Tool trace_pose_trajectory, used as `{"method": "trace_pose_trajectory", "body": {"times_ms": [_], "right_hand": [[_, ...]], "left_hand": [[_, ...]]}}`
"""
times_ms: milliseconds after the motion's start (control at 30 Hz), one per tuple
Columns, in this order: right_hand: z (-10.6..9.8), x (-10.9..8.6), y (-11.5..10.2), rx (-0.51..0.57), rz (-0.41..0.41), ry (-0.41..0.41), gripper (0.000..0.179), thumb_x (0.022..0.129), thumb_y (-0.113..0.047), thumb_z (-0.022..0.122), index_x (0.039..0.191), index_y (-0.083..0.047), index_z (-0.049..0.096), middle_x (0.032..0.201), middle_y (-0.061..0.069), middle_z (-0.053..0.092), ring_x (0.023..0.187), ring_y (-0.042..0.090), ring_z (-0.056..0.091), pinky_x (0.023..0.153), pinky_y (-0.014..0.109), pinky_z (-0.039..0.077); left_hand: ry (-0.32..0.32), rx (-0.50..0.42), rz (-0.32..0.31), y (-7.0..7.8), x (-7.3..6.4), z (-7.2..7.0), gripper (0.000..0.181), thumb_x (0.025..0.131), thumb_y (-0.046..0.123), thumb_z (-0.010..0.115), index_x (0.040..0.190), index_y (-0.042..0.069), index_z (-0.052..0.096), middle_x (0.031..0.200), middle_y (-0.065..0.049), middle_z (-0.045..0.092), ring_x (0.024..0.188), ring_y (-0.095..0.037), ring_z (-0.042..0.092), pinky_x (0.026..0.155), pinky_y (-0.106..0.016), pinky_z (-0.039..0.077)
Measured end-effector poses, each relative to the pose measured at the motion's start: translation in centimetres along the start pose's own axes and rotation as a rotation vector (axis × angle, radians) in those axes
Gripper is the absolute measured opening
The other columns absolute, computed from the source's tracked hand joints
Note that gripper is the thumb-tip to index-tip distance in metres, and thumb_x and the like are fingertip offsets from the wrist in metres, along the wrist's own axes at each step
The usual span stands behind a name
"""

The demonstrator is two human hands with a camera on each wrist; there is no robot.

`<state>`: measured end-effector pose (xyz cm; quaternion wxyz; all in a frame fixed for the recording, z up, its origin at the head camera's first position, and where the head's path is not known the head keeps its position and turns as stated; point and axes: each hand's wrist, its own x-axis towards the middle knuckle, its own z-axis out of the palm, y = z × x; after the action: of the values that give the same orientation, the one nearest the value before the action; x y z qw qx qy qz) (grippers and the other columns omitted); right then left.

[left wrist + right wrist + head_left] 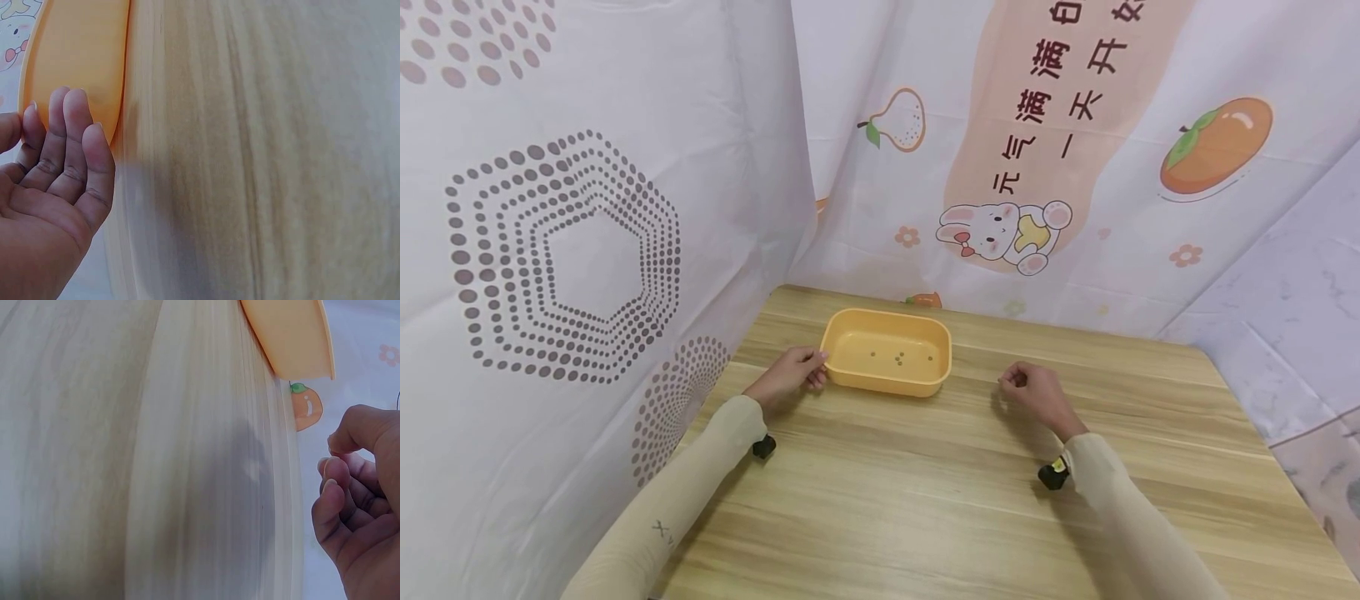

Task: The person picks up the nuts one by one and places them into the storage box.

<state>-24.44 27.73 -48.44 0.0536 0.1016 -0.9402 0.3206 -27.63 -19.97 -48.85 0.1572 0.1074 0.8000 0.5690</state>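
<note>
A shallow yellow plastic basin (887, 385) with rounded corners sits on the wooden table. Several tiny grey round pieces (901, 358) lie on its floor, too small to identify. My left hand (792, 372) pinches the basin's left rim between thumb and index finger; its other fingers are bent loosely against the outside wall, as the left wrist view shows. To the right of the basin, my right hand (1036, 395) is above the table, thumb and index fingertips together. A tiny dark speck shows at those fingertips in the head view; its kind is unclear, and the right wrist view hides it.
The wood-grain table (880, 483) extends in front of both arms. A printed white cloth (865, 217) hangs behind its far edge, and another patterned cloth (722, 233) hangs close along the left side. Each wrist carries a small black camera (764, 447).
</note>
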Motion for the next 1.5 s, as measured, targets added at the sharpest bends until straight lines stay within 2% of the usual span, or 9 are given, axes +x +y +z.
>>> {"method": "trace_pose_trajectory", "body": {"times_ms": [367,1000,1500], "right_hand": [[0.5,0.2,-1.2,-0.005,-0.004,-0.014,0.009,0.091,-0.016,0.067,0.093,-0.009,0.071,0.082,0.000,0.068,0.075,0.015,0.060,0.070,0.031,0.049],[1.8,1.2,-4.0,0.055,-0.034,-0.064,0.006,0.092,-0.012,0.069,0.094,-0.008,0.071,0.082,0.000,0.068,0.076,0.015,0.061,0.070,0.029,0.052],[2.7,1.8,-5.7,0.070,-0.071,-0.057,0.007,0.092,-0.015,0.070,0.093,-0.008,0.071,0.080,0.000,0.067,0.074,0.014,0.061,0.065,0.026,0.051]], "left_hand": [[-0.003,0.005,0.013,-0.1,0.0,0.0,0.040,0.111,0.033,0.049,0.100,-0.002,0.064,0.092,-0.012,0.067,0.080,-0.023,0.064,0.075,-0.033,0.058],[0.003,-0.003,-0.001,-0.1,0.1,0.0,0.038,0.112,0.030,0.049,0.099,-0.002,0.064,0.091,-0.013,0.067,0.080,-0.024,0.064,0.075,-0.035,0.057],[0.002,-0.004,0.004,-0.1,0.1,-0.1,0.039,0.112,0.031,0.048,0.099,-0.003,0.063,0.092,-0.013,0.067,0.079,-0.022,0.063,0.074,-0.033,0.057]]}}
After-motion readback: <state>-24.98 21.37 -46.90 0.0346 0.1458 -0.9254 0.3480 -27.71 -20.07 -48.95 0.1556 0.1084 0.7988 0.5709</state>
